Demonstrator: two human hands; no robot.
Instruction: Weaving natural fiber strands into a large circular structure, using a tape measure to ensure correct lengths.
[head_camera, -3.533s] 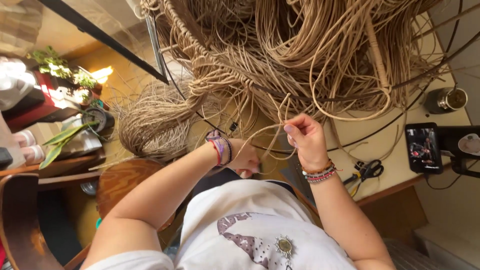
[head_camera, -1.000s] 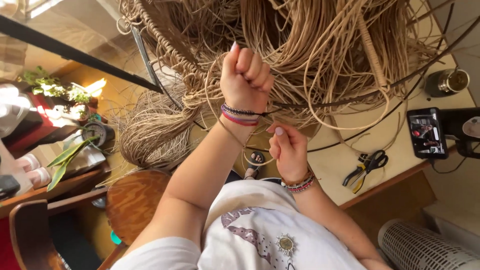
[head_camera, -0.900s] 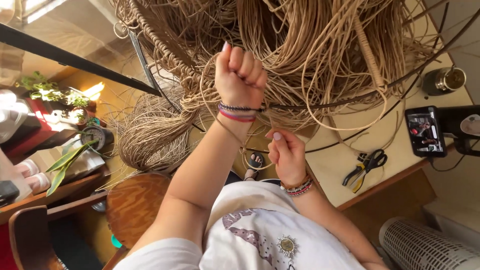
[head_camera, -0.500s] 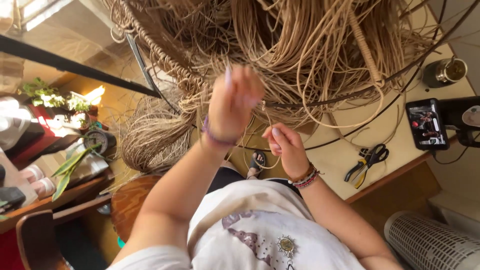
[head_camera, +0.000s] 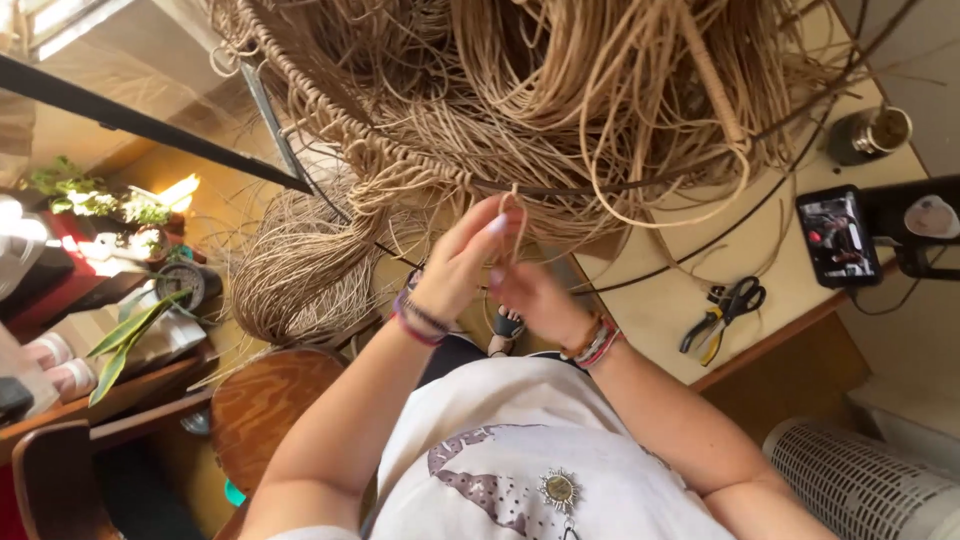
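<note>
A heap of cane strands (head_camera: 560, 110) covers the desk (head_camera: 660, 310). Right of it stands a cup (head_camera: 868, 135); a phone (head_camera: 838, 237) sits nearer, pliers (head_camera: 722, 317) by the desk's edge. Both hands (head_camera: 500, 275) meet below the heap.

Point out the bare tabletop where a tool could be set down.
Free: the cream tabletop strip between the black-handled scissors and pliers and the black phone. Crowded: under the tangled tan cord mass near both hands.
</note>
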